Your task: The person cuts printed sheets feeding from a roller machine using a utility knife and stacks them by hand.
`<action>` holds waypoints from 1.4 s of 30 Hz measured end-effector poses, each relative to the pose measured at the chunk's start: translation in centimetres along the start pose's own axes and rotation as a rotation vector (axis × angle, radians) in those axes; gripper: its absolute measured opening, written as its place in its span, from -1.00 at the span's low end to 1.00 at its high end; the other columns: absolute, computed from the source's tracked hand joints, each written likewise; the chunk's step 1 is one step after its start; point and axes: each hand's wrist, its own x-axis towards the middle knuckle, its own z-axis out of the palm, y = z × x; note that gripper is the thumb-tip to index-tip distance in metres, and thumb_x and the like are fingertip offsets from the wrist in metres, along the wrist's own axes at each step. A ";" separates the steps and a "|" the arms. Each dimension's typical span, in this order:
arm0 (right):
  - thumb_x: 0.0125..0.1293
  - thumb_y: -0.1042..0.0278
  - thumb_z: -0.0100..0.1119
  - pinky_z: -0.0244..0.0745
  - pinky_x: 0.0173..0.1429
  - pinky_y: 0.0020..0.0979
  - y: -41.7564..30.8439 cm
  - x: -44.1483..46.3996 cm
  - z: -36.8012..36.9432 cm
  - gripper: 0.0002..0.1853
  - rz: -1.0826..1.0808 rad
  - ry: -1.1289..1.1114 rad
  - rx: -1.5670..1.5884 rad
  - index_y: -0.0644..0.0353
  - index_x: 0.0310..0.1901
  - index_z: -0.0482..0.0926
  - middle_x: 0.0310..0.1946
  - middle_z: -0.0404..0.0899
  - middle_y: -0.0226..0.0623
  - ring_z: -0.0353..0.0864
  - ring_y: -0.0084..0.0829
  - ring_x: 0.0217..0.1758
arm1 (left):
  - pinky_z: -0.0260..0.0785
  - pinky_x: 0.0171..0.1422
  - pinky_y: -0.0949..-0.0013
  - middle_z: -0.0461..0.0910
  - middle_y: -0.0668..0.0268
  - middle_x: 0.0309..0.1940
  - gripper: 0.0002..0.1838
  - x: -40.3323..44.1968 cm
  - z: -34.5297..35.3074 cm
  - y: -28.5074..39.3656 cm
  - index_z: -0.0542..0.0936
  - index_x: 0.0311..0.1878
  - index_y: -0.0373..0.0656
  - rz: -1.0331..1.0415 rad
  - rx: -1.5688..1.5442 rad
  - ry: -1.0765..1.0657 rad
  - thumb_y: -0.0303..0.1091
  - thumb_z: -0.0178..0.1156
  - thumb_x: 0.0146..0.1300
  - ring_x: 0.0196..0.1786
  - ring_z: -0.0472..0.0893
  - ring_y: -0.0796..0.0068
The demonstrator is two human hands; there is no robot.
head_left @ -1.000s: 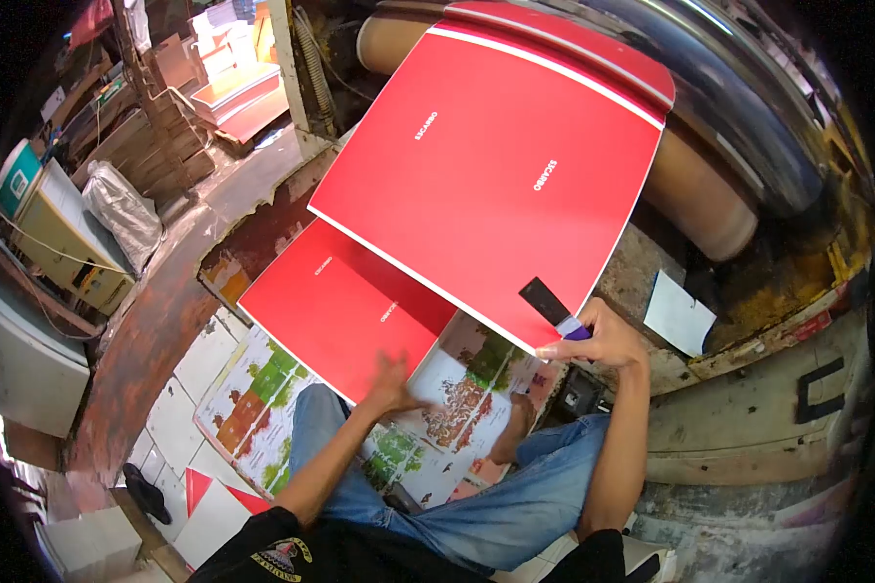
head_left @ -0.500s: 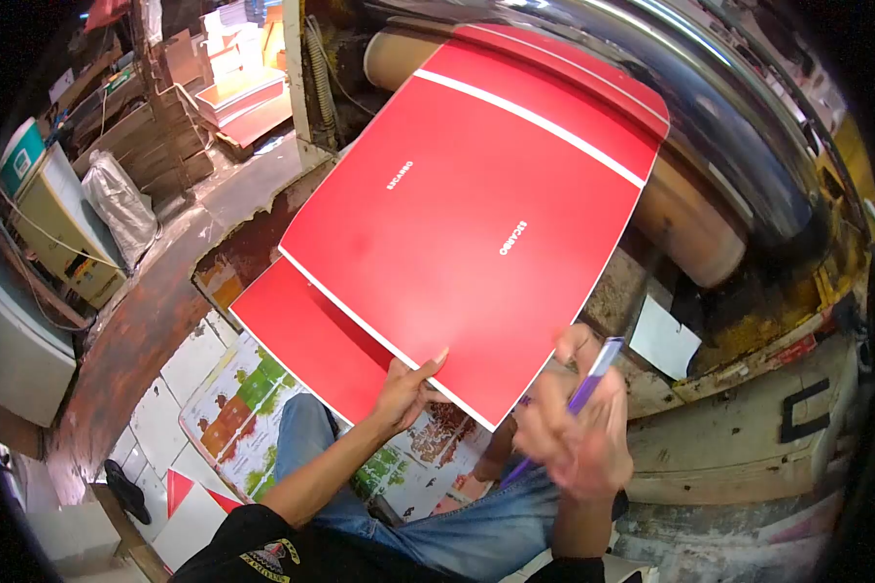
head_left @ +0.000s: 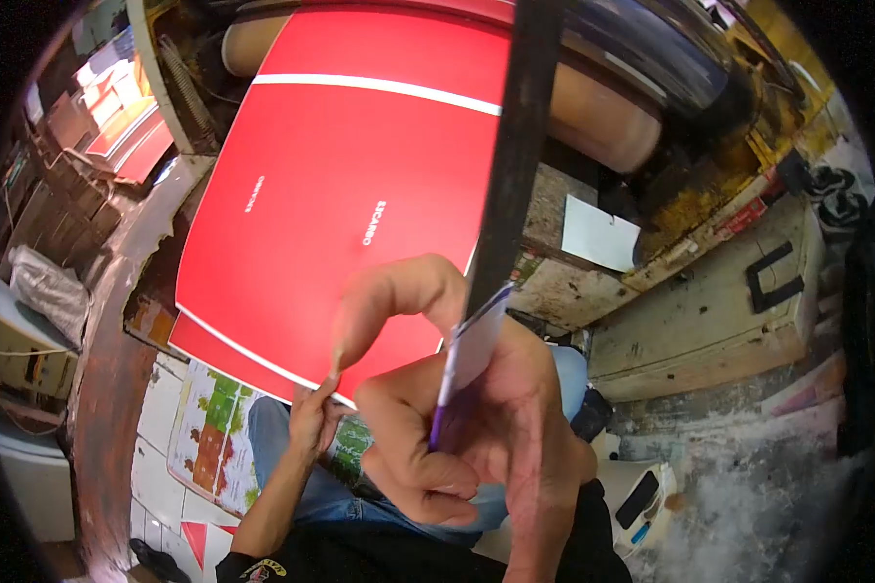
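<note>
A large red printed sheet (head_left: 331, 175) with white bands and small white lettering stretches from the machine's rollers down toward my lap. A second red sheet (head_left: 219, 342) shows beneath its lower edge. My left hand (head_left: 313, 418) pinches that lower edge, partly hidden behind my raised right hand. Close to the camera, my right hand (head_left: 501, 418) has its fingers curled round what looks like a purple utility knife (head_left: 467, 374). A long dark strip, probably its blade, runs upward from it across the view. My right thumb and forefinger are bent, in front of the sheet.
Brown rollers (head_left: 603, 115) and a shiny dark cylinder (head_left: 651, 49) lie behind the sheet. A white card (head_left: 598, 233) rests on the machine's ledge. At lower right are a phone (head_left: 638, 499) and a beige metal panel (head_left: 700, 311). Stacked sheets (head_left: 131, 136) stand at upper left.
My right hand has risen close to the camera with the utility knife, the dark strip now upright. The view has turned, so the sheets appear further left. My left hand keeps hold of the edge.
</note>
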 end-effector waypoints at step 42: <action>0.23 0.65 0.03 0.34 -0.11 -0.13 4.6 -5.3 -19.3 -0.52 -0.150 0.606 -2.422 0.37 0.23 0.35 -0.29 0.40 0.00 0.41 -0.02 -0.19 | 0.41 0.35 0.10 0.33 0.02 0.30 -0.35 -18.3 -9.2 5.0 0.04 0.44 -0.21 -0.147 -0.105 0.224 -0.64 0.03 0.33 0.32 0.43 0.19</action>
